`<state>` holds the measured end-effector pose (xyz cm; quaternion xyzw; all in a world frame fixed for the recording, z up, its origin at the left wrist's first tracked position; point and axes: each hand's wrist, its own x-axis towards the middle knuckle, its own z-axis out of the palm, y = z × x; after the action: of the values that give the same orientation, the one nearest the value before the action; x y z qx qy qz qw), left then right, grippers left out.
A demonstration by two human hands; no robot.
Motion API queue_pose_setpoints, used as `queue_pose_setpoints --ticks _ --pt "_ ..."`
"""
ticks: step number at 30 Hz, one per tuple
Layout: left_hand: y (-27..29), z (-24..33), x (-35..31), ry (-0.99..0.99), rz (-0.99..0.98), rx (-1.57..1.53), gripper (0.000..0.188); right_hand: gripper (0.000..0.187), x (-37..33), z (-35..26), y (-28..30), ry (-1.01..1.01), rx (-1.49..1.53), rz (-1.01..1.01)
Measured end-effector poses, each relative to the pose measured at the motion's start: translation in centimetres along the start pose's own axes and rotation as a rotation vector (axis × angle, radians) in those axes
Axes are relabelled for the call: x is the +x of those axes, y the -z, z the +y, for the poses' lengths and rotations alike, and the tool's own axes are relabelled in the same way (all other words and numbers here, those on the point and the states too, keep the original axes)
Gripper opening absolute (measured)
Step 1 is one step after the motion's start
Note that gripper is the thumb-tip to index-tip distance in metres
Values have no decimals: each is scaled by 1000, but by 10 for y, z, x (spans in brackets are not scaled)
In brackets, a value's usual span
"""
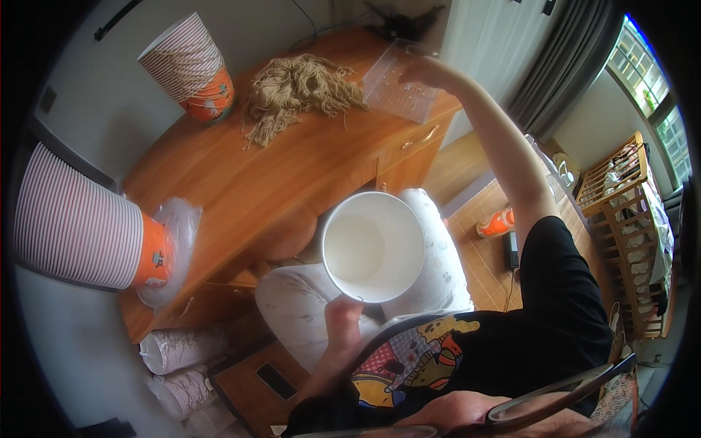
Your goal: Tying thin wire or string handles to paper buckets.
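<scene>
My left hand (pixel 343 315) grips the rim of a white paper bucket (pixel 372 247) from below, thumb on the rim, its empty mouth facing me above my lap. My right arm stretches out to the far end of the wooden desk (pixel 292 175). There my right hand (pixel 429 71) grips the upper edge of a clear plastic box (pixel 398 89), which is tilted at the desk's corner. A pile of tan twine strands (pixel 298 87) lies just left of the box.
A tilted stack of striped orange-bottomed paper buckets (pixel 191 67) stands at the desk's far left. A longer stack (pixel 80 228) lies in a plastic bag at the near left. More cup stacks (pixel 179 349) lie under the desk. A wooden crib (pixel 628 219) stands at the right.
</scene>
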<state>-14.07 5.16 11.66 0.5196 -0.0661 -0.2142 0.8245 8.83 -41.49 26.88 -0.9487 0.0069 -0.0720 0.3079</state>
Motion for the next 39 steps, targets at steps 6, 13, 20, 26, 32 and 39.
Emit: queue_pose_setpoints --ticks 6,13,20,26,32,39 --pt "-8 -2 2 -21 4 15 10 26 22 2 -16 7 -260 -247" --pt "-8 -1 2 52 72 83 7 14 14 -26 -24 53 -570 -256" --pt "-10 0 7 64 44 24 6 12 9 -23 -15 87 -544 -247" --pt "2 -11 9 48 20 -23 5 20 -5 -32 -11 106 -477 149" --pt "-2 2 21 -37 -66 -375 43 8 -131 -94 -79 466 31 853" --pt "-53 50 42 -154 -77 -360 17 49 -268 -109 -281 -113 1258 293"
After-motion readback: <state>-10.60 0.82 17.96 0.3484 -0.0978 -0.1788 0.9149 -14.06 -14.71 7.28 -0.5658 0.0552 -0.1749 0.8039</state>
